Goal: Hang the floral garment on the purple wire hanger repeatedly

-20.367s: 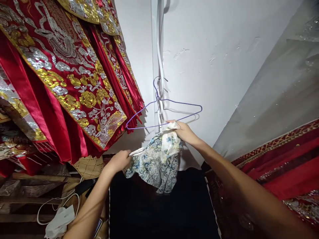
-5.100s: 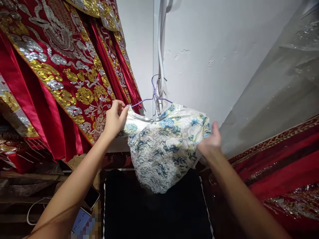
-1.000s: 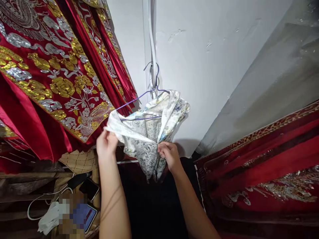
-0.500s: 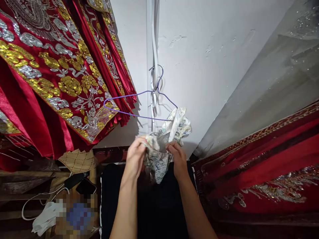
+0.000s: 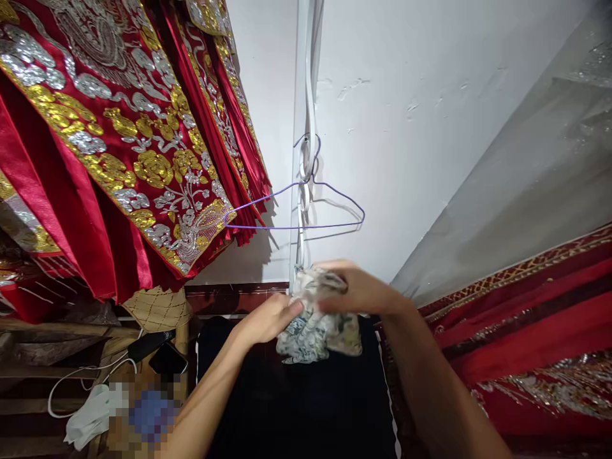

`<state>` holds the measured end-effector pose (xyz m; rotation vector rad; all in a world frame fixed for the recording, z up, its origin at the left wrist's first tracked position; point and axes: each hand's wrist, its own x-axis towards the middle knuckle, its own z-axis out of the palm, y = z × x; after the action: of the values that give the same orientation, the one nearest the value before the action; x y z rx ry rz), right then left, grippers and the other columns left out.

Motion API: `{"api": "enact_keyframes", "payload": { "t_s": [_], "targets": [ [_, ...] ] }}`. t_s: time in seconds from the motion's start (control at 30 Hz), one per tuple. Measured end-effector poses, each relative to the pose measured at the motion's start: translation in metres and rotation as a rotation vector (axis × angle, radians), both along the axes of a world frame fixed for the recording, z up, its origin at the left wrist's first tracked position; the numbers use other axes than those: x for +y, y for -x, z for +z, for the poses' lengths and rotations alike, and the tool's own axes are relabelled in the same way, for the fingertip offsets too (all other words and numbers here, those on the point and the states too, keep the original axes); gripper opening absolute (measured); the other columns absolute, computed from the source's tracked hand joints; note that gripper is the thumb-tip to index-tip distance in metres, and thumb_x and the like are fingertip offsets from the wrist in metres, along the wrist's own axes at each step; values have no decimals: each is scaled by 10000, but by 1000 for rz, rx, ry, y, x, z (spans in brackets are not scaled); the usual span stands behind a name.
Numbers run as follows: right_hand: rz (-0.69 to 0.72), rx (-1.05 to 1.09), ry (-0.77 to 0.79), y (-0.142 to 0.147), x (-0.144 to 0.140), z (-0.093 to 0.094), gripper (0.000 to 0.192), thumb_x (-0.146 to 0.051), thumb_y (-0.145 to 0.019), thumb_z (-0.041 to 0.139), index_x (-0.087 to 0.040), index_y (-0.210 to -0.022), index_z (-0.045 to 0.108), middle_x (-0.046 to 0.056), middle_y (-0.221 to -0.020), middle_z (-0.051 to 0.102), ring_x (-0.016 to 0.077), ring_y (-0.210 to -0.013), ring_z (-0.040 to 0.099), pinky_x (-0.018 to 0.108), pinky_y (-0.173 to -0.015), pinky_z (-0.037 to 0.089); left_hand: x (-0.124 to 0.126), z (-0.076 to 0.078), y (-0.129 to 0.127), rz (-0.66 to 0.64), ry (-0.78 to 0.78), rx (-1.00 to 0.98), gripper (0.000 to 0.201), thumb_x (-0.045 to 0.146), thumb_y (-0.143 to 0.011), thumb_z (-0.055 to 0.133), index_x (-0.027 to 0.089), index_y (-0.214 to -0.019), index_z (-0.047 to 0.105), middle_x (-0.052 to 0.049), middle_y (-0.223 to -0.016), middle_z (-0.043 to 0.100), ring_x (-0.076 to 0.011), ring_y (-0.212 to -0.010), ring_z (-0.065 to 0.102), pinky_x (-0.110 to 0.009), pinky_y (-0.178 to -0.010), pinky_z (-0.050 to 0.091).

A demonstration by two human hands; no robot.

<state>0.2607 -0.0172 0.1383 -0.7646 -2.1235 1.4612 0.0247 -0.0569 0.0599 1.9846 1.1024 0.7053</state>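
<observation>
A crumpled piece of patterned fabric (image 5: 310, 335), whitish with blue-green and yellowish print, is bunched between my hands below the hanger. My left hand (image 5: 270, 317) grips its left side, thumb on top. My right hand (image 5: 354, 287) is closed over the upper right of the cloth, slightly smeared by motion. What kind of garment it is I cannot make out. Above them, a thin purple wire hanger (image 5: 294, 227) hangs by its hook from a white strap (image 5: 310, 83) against the wall, with nothing on it.
Red garments with gold and silver embroidery (image 5: 153, 166) hang at left. At right are a translucent covering (image 5: 502, 191) and red embroidered cloth (image 5: 540, 331). Lower left, a wooden rack (image 5: 29, 371) bears a phone (image 5: 167, 362), a white cable and white tissue (image 5: 93, 417).
The fabric has come off the hanger's right end and is now gathered in both hands, lower down. My right hand has moved up over the cloth. The view has shifted slightly.
</observation>
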Motion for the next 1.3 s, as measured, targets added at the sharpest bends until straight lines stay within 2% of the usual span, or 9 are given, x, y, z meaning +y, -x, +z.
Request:
{"api": "enact_keyframes", "payload": {
  "t_s": [0.17, 0.27, 0.37, 0.53, 0.7, 0.9, 1.07, 1.17, 1.3],
  "targets": [
    [-734, 244, -431, -3, 66, -4, 276, -299, -770, 680, -174, -1016, 681, 63, -978, 705, 212, -868, 644, 285, -723, 494, -9, -2, 49, 52, -29, 318, 364, 476, -967, 480, 168, -834, 622, 0, -736, 602, -160, -684, 531, -251, -660, 405],
    [-718, 112, -303, -1, 101, -29, 261, -393, -815, 625, -157, -904, 694, 66, -859, 717, 211, -765, 642, 299, -690, 492, -1, 9, 79, 146, -46, 457, 359, 428, -978, 419, 184, -833, 639, -27, -752, 654, -193, -702, 596, -278, -682, 447],
    [-817, 16, -276, -9, 107, -43, 284, -434, -796, 640, -163, -713, 644, 40, -679, 661, 186, -637, 589, 287, -613, 451, 17, 21, 97, 182, -103, 515, 351, 376, -969, 404, 183, -926, 694, -105, -1075, 733, -262, -1038, 676, -350, -956, 491],
    [-1030, 72, -426, -42, 83, -23, 281, -395, -737, 703, -185, -611, 565, -11, -561, 523, 137, -541, 460, 272, -524, 363, 43, 53, 88, 295, -345, 369, 353, 342, -972, 393, 174, -853, 679, -137, -1549, 484, -283, -1488, 390, -417, -1237, 302],
    [-970, 96, -403, -50, 60, -3, 214, -359, -739, 706, -179, -670, 616, 0, -589, 544, 142, -546, 455, 276, -510, 364, 56, 93, 51, 410, -601, 136, 251, 302, -993, 407, 183, -884, 599, -140, -1626, 369, -266, -1544, 280, -475, -1244, 279],
    [-792, 27, -434, -34, 37, -9, 228, -367, -833, 628, -157, -828, 716, 41, -728, 662, 184, -671, 592, 270, -594, 439, 86, 113, 27, 373, -692, 27, 431, 78, -901, 415, 199, -1289, 559, -109, -1277, 689, -225, -1220, 629, -417, -1080, 459],
    [-1160, 112, -754, -65, 35, 6, 721, -289, -774, 739, -208, -1463, 543, 156, -1253, 678, 242, -928, 646, 343, -743, 480, 89, 120, 41, 396, -768, 169, 385, 119, -915, 425, 179, -1207, 670, -101, -1186, 702, -260, -1119, 622, -415, -1013, 472],
    [-1227, -21, -677, -90, 39, 24, 514, -276, -740, 795, -132, -1228, 726, 164, -1036, 748, 245, -852, 657, 362, -722, 458, 90, 128, 49, 393, -799, 206, 339, 162, -937, 422, 181, -1141, 693, -105, -1115, 670, -258, -1077, 603, -407, -983, 469],
    [-899, 8, -295, -109, 43, 48, 256, -252, -820, 750, -33, -952, 764, 189, -942, 756, 239, -801, 694, 380, -698, 469, 101, 140, 53, 497, -781, 226, 236, 248, -949, 457, 195, -953, 686, -99, -1020, 629, -271, -1071, 569, -395, -938, 448]
  ]
}}
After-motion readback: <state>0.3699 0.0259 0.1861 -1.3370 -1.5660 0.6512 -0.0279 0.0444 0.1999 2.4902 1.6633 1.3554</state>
